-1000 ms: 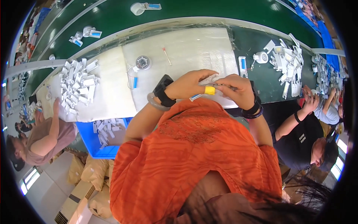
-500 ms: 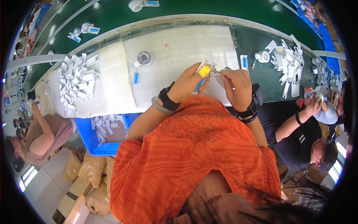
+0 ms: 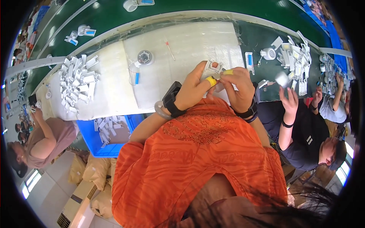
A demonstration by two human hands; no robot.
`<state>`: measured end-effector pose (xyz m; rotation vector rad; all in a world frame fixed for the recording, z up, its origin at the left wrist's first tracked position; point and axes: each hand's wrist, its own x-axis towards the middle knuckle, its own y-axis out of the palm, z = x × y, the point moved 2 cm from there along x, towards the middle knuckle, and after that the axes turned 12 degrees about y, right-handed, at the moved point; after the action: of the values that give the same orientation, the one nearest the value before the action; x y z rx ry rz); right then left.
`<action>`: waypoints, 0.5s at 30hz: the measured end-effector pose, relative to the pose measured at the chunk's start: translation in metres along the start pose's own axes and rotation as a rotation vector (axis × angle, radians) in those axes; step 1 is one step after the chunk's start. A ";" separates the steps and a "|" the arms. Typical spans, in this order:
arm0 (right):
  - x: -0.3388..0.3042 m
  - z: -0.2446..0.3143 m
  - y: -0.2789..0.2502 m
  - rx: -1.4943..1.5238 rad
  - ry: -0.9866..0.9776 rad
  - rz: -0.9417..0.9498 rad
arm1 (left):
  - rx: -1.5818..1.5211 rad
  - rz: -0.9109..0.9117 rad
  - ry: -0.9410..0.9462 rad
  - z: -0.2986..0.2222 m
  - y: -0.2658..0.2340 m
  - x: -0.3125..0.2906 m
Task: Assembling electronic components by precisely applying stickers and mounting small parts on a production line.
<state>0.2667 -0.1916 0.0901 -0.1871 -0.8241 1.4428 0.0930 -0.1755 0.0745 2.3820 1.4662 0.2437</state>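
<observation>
Both my hands meet over the near edge of the padded bench. Closed round a small white plastic housing is my left hand; yellow wrapping shows on its thumb. My right hand is pinched against the near side of the same piece, with yellow at a fingertip too. What lies between the right fingertips is too small and covered to name. Beyond my hands, a thin red-and-white stick-like tool lies on the white padding. To its left sits a round white unit, wired to a blue cylindrical cell.
White plastic housings are heaped at left, and another heap lies at right. A blue bin with white parts stands below the bench's left side. Co-workers sit on either side; a hand at right is near a white part.
My left hand has turned, and the white housing now shows above the fingertips. My right fingers have moved in closer to it. The co-worker at right has reached over the bench.
</observation>
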 end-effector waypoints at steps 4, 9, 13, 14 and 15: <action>-0.004 -0.002 0.003 0.029 0.055 -0.018 | -0.051 0.034 -0.033 0.000 0.002 -0.002; -0.004 -0.002 0.003 0.068 0.089 -0.030 | -0.008 0.063 -0.033 -0.005 0.004 -0.003; -0.005 -0.001 0.003 0.062 0.094 -0.037 | 0.091 0.092 0.033 -0.004 0.004 -0.002; -0.005 -0.001 0.003 0.069 0.095 -0.042 | 0.100 0.095 0.054 -0.003 0.004 -0.003; -0.005 -0.001 0.003 0.075 0.097 -0.048 | 0.100 0.095 0.055 -0.004 0.004 -0.003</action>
<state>0.2652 -0.1953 0.0855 -0.1774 -0.6902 1.4067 0.0938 -0.1793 0.0796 2.5471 1.4223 0.2667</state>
